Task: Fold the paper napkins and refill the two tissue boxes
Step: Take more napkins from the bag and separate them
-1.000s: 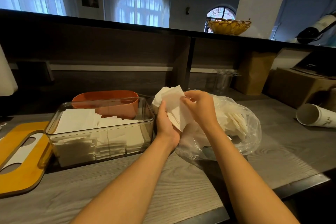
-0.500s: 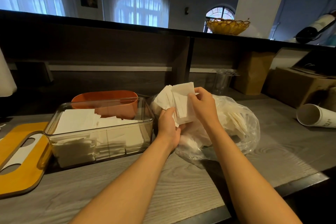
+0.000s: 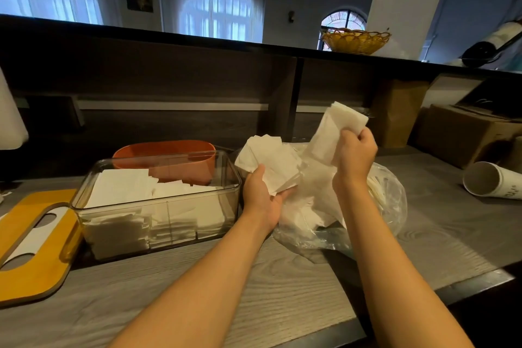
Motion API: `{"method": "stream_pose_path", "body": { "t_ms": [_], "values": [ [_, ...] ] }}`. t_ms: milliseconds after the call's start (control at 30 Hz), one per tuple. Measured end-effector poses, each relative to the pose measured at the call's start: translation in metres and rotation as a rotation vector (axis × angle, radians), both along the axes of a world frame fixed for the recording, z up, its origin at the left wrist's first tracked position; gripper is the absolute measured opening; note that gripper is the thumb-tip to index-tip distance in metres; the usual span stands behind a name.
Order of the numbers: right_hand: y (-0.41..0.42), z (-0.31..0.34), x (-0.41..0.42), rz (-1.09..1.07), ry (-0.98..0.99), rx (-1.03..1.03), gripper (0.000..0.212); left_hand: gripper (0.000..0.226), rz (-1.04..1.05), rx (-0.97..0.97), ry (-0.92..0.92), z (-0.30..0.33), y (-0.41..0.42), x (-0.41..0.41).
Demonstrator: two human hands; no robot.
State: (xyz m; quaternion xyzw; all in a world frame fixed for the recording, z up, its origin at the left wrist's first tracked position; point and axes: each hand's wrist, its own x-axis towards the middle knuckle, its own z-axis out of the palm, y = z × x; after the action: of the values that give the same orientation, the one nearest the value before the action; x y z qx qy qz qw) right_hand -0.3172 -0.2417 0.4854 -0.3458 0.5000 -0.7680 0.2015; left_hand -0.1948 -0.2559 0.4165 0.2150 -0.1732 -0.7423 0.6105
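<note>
The right hand (image 3: pixel 356 150) pinched one napkin (image 3: pixel 334 133) by its upper end, its long axis near upright and leaning right; the left hand (image 3: pixel 264 195) gripped a fanned napkin stack (image 3: pixel 269 162) above the plastic bag (image 3: pixel 387 200). The clear tissue box (image 3: pixel 158 203) lay lengthwise on the table (image 3: pixel 254 299), partly filled.

The right hand (image 3: pixel 356 153) has lifted away toward 1 o'clock — pinching one napkin (image 3: pixel 336 128) it peeled off the stack (image 3: pixel 268 162) (which the left hand (image 3: pixel 264 198) holds, now lower and fanned).
</note>
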Motion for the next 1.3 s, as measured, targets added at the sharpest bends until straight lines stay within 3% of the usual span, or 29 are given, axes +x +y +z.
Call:
{"method": "stream_pose_path", "body": {
  "t_ms": [133, 267, 400, 533, 600, 733, 900, 1033, 1133, 1233, 1300],
  "values": [
    [-0.002, -0.003, 0.017, 0.139, -0.285, 0.230, 0.014, 0.035, 0.046, -0.039, 0.003, -0.001, 0.002, -0.001],
    [-0.001, -0.014, 0.052, 0.220, -0.115, 0.405, 0.015, 0.043, 0.103, -0.056, -0.012, -0.005, 0.001, -0.002],
    [0.001, -0.021, 0.066, 0.233, -0.142, 0.448, 0.011, 0.041, 0.142, -0.069, -0.081, -0.001, 0.005, -0.002],
    [0.004, -0.025, 0.065, 0.268, -0.187, 0.449, 0.010, 0.018, 0.145, -0.120, -0.263, -0.004, 0.003, -0.005],
    [0.004, -0.025, 0.066, 0.262, -0.175, 0.470, 0.008, 0.025, 0.174, -0.134, -0.346, -0.007, 0.000, -0.005],
    [-0.003, -0.023, 0.066, 0.268, -0.057, 0.574, 0.014, 0.037, 0.212, -0.138, -0.323, -0.009, -0.003, -0.005],
    [-0.008, -0.020, 0.062, 0.260, -0.083, 0.650, 0.014, 0.033, 0.192, -0.108, -0.213, -0.009, -0.004, -0.003],
    [-0.009, -0.027, 0.058, 0.195, -0.089, 0.522, 0.015, 0.035, 0.172, -0.094, -0.175, -0.008, -0.004, -0.002],
    [-0.008, -0.033, 0.056, 0.131, 0.024, 0.338, 0.022, 0.040, 0.165, -0.089, -0.161, -0.006, -0.002, -0.004],
    [-0.007, -0.031, 0.057, 0.096, 0.105, 0.225, 0.003, 0.039, 0.161, -0.079, -0.138, -0.005, -0.002, -0.004],
    [-0.006, -0.028, 0.056, 0.082, 0.128, 0.185, 0.005, 0.040, 0.142, -0.077, -0.136, -0.007, -0.004, -0.003]
  ]
}}
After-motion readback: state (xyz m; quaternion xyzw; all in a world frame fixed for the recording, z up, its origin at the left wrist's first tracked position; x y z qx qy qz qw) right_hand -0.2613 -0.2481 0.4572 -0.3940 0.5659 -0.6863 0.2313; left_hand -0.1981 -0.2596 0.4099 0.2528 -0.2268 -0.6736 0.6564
